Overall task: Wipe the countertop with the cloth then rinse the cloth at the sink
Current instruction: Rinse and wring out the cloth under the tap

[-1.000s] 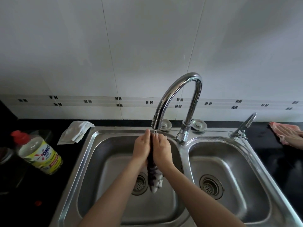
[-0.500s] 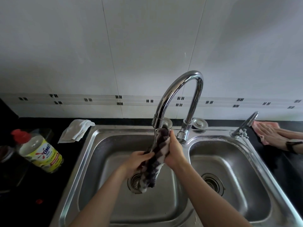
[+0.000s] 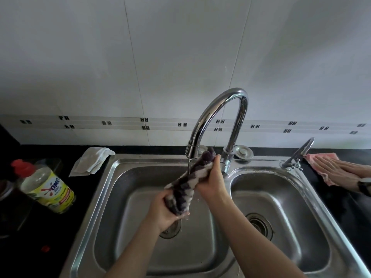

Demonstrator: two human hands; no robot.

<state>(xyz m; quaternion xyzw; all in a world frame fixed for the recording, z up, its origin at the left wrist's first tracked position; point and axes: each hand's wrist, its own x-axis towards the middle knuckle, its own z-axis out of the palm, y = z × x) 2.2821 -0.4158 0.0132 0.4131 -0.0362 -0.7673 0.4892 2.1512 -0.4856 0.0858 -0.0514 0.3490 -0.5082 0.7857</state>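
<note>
Both hands are closed around the striped cloth [image 3: 186, 185], the right hand [image 3: 210, 183] gripping its upper end beneath the faucet [image 3: 216, 117], the left hand [image 3: 162, 209] its lower end over the sink [image 3: 140, 163]. Twisting hard could, I judge, spray water onto the desk [image 3: 50, 247]. Compared with half a second ago, the left grip sits lower and the cloth looks stretched.

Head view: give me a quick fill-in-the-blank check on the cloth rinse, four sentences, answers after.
1. Both hands, the left hand and the right hand, grip the striped ____.
2. The cloth is held over the ____ basin of the sink.
3. Water runs from the ____ onto the cloth's upper end.
4. The bottle on the counter has a ____ cap.

Missing words: cloth; left; tap; red
</note>
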